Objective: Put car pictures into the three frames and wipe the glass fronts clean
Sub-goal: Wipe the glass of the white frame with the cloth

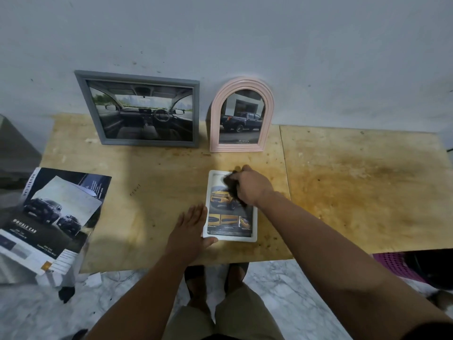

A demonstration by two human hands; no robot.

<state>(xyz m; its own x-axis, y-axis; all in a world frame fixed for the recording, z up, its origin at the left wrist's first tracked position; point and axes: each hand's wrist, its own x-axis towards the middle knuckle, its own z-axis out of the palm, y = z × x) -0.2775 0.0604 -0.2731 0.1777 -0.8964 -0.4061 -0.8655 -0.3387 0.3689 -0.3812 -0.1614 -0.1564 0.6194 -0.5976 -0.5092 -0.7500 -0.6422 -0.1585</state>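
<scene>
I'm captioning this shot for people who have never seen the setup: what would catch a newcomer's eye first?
Probably the right hand rubbing a dark cloth over the white frame lying flat at the table's near edge, while the left hand steadies its side. Behind, a grey frame and a pink arched frame stand against the wall, both already showing car pictures.

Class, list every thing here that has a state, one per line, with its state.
Grey frame: upright against wall, picture in.
Pink frame: upright against wall, picture in.
White frame: flat on table, picture in.
Cloth: bunched, on the glass.
Left hand: flat, steadying white frame.
Right hand: gripping cloth.
Brochures: stacked loosely.
</scene>
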